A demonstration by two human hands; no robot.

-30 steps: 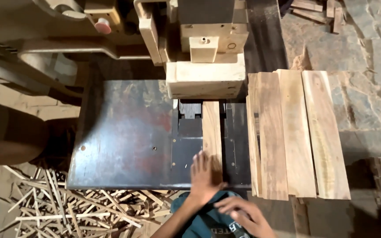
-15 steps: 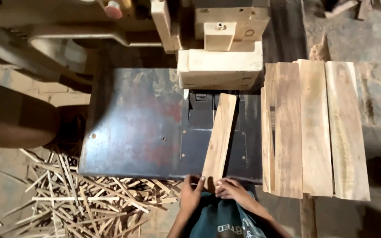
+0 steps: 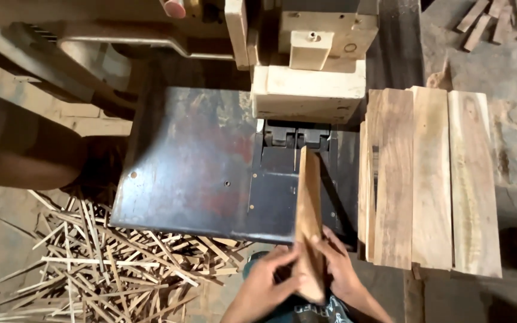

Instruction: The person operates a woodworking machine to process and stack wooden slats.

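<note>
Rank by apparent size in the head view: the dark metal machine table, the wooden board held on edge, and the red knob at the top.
1. Dark metal machine table, largest.
2. Wooden board, held on edge between the left hand and right hand; being nearer the camera may enlarge it.
3. Red knob, smallest, partly cut off.

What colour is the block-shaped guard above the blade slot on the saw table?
Pale cream, unpainted-looking wood: the guard shows best in the head view.
</note>
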